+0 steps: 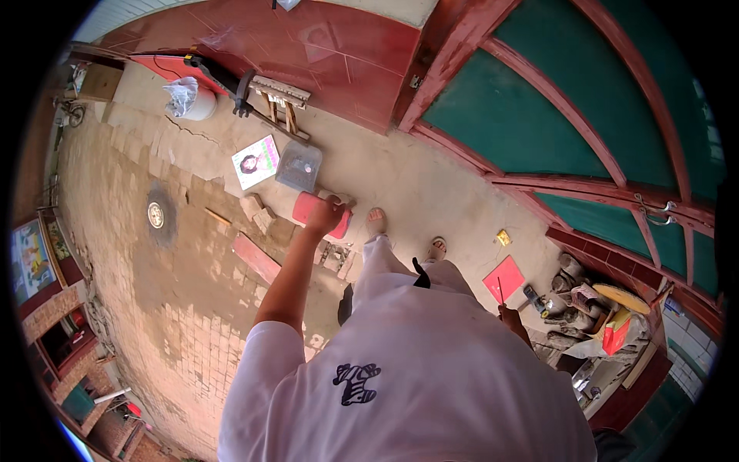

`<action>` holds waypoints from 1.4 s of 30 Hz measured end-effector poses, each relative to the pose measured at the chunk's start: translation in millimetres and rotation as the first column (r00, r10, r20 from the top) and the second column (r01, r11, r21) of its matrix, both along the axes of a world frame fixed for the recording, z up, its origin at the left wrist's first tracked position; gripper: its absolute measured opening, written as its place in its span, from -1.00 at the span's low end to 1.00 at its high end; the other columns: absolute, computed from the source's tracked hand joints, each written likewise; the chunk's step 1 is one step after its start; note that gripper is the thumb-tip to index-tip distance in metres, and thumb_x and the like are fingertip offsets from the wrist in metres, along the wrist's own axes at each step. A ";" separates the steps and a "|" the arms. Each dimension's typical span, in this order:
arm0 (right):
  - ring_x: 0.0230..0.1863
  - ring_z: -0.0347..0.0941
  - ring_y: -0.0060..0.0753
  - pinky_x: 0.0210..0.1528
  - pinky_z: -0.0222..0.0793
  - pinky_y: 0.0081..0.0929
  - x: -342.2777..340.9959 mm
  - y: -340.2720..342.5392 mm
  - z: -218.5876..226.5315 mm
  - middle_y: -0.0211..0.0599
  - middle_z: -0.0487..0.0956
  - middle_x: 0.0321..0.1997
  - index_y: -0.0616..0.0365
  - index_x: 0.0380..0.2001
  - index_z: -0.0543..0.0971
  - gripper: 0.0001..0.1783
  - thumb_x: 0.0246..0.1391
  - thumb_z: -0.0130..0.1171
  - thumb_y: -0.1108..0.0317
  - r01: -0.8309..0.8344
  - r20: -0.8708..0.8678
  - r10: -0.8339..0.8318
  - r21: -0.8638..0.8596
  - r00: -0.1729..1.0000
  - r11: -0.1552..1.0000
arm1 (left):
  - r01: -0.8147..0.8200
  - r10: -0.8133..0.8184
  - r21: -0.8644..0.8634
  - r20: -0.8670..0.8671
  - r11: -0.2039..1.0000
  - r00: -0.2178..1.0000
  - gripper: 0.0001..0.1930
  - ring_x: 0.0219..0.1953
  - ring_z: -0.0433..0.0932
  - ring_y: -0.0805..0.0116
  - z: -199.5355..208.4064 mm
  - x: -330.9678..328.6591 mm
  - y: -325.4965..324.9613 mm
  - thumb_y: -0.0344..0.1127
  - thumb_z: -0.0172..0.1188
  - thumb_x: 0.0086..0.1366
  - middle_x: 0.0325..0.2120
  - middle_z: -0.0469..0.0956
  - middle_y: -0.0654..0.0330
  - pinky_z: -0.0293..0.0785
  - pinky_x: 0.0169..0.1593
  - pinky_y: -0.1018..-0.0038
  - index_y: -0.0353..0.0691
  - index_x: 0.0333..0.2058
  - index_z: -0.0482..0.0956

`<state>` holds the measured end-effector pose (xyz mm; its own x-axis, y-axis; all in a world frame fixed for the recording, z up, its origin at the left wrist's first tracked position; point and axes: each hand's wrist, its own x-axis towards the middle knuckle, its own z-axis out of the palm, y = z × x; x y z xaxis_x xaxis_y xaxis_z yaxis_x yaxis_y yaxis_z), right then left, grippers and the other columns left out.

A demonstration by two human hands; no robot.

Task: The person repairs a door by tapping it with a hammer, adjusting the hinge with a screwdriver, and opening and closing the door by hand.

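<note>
Out ahead on the left, my left hand (329,215) is closed on a red rounded rectangular thing (306,206), perhaps a small stool, low near my left foot. My fingers cover part of its top. On my right side, partly hidden by my white shirt, my right hand (511,317) is closed round a thin dark stick (500,289). The stick points forward, its tip appearing over a red square sheet (505,279) on the ground. A lidded clear plastic box (299,165) and a white booklet with a portrait (255,162) lie just beyond the red thing.
A white bucket (202,105) and a small wooden stool (283,100) stand by the red tiled wall (339,58). Bricks (258,212) and a reddish plank (256,258) lie leftward. Shoes (571,292) are piled right, below the green-panelled door (539,108). A yellow packet (503,237) lies nearby.
</note>
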<state>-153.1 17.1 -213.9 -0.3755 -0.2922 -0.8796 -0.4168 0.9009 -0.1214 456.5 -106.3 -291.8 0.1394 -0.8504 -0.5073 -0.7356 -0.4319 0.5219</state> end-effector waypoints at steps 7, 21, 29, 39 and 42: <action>-0.79 0.11 -0.69 -0.77 0.06 -0.63 10.9 6.4 -11.1 -0.51 0.31 -0.68 0.10 -0.49 0.39 -0.51 0.04 0.05 -0.16 0.150 0.209 -0.143 -0.015 0.967 0.989 | -0.341 0.574 0.558 -0.316 0.757 0.756 -0.74 -0.52 0.56 0.33 -98.8 -53.5 39.8 -0.16 -0.04 0.22 -0.54 0.59 0.13 0.40 -0.49 0.40 -0.23 -0.38 0.51; -0.81 0.05 -0.63 -0.79 -0.05 -0.57 -179.0 136.5 -68.4 -0.52 0.22 -0.74 0.05 -0.58 0.34 -0.68 0.07 0.06 0.08 0.670 0.255 -0.640 -0.048 0.725 0.741 | -0.315 0.539 0.581 -0.260 0.750 0.801 -0.73 -0.38 0.57 0.39 -46.9 -259.5 73.4 -0.10 -0.03 0.24 -0.42 0.61 0.22 0.44 -0.33 0.43 -0.17 -0.38 0.52; -0.86 0.02 -0.60 -0.84 -0.09 -0.57 -244.7 255.6 -147.5 -0.55 0.16 -0.83 -0.08 -0.67 0.29 -0.69 0.04 0.07 0.12 0.979 0.199 -0.961 0.034 0.192 0.203 | -0.049 0.167 0.372 -0.294 0.927 0.941 -0.68 -0.40 0.54 0.38 0.8 -348.8 22.5 -0.12 -0.12 0.19 -0.44 0.60 0.19 0.40 -0.33 0.40 -0.20 -0.43 0.54; -0.77 0.14 -0.63 -0.76 0.05 -0.58 -176.6 179.7 -67.7 -0.48 0.31 -0.69 0.12 -0.50 0.42 -0.59 0.02 0.12 -0.04 0.872 0.301 -0.822 -0.087 0.484 0.482 | 0.156 -0.029 0.554 -0.232 0.818 0.972 -0.75 -0.42 0.54 0.35 -58.1 -396.9 -65.7 -0.16 -0.02 0.21 -0.41 0.60 0.14 0.40 -0.37 0.39 -0.23 -0.35 0.49; -0.74 0.12 -0.63 -0.73 0.08 -0.57 -174.9 171.1 -48.1 -0.47 0.30 -0.66 0.07 -0.52 0.38 -0.54 0.07 0.04 -0.13 0.822 0.299 -0.766 -0.180 0.569 0.541 | 0.326 -0.162 0.444 -0.367 0.835 0.916 -0.69 -0.36 0.53 0.33 -44.7 -436.0 -92.3 -0.14 -0.04 0.23 -0.37 0.58 0.12 0.40 -0.30 0.36 -0.27 -0.23 0.46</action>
